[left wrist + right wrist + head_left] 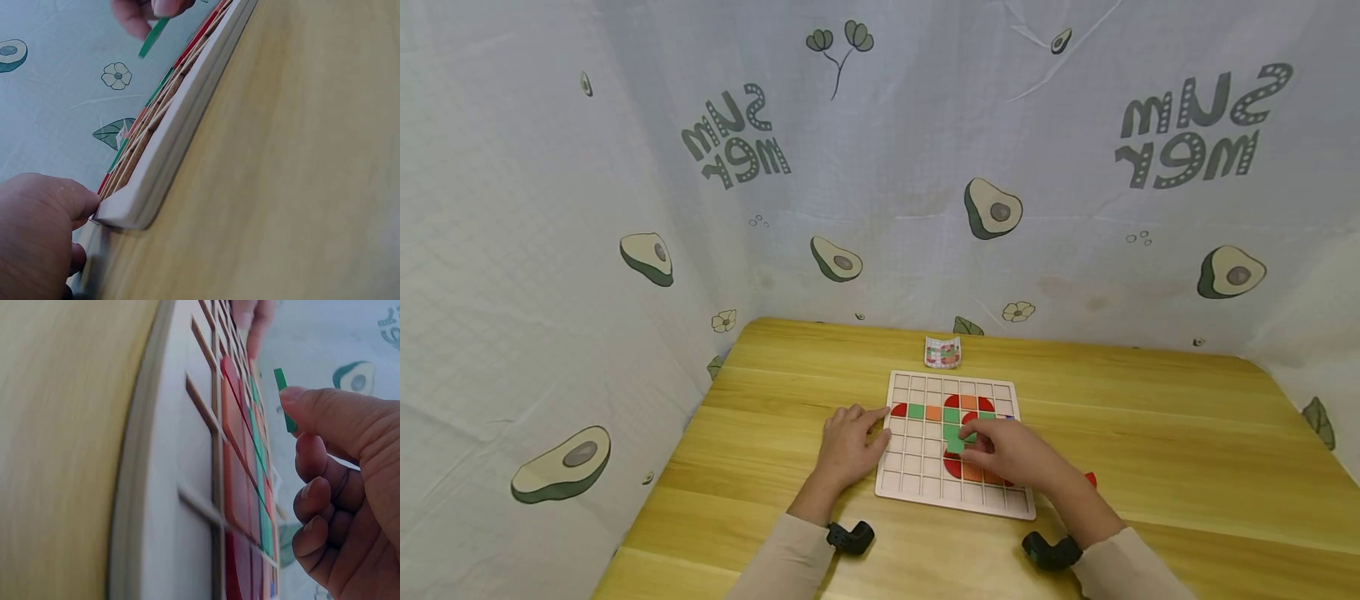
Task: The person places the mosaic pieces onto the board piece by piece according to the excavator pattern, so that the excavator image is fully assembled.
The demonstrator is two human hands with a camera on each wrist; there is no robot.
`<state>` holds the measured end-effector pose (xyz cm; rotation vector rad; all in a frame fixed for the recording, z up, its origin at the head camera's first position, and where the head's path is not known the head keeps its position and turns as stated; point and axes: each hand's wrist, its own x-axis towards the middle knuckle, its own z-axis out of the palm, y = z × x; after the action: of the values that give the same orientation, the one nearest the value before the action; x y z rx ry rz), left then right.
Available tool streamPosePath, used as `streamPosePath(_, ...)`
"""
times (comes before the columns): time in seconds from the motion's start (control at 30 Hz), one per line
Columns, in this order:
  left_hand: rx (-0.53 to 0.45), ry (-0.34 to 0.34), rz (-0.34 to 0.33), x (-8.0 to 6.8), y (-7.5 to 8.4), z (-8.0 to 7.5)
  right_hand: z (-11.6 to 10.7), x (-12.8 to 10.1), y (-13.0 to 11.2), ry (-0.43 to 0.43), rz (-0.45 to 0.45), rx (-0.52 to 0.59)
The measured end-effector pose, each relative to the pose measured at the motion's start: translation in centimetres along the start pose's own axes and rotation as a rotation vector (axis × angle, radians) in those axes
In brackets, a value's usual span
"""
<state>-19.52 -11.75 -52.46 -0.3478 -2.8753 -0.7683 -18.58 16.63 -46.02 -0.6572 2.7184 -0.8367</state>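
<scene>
My right hand (1011,450) pinches a small green square tile (285,403) between thumb and fingertips, above the wooden grid board (913,486). In the right wrist view the tile is held on edge, apart from the board, with the other fingers curled below it. My left hand (847,446) rests at the board's left edge, its index fingertip and thumb touching the rim. Red, green and orange tiles lie in the grid cells: a row begins with a red rounded tile (899,410), and a larger group sits under and around my right hand, partly hidden by it.
A small curved pattern card (942,353) stands behind the board, printed with a coloured grid. A red piece (1091,479) lies on the wooden table (1187,433) beside my right forearm, partly covered by it. A printed curtain (895,167) hangs behind the table.
</scene>
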Motion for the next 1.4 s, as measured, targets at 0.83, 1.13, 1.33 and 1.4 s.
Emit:
streamPosePath(0.83,0.007,0.015,0.019,-0.1,0.3,-0.3,4.2,7.1,-5.0,0.026,0.02,-0.091)
streamPosePath(1.13,0.018,0.006,0.009,0.2,0.2,-0.3,4.5,7.9,-4.8,0.044,0.051,-0.091)
streamPosePath(1.33,0.01,-0.005,-0.002,0.1,0.2,-0.3,4.2,7.8,-4.6,0.053,0.049,-0.082)
streamPosePath(1.4,0.009,-0.006,-0.002,0.1,0.2,-0.3,4.1,7.6,-4.4,0.051,0.056,-0.071)
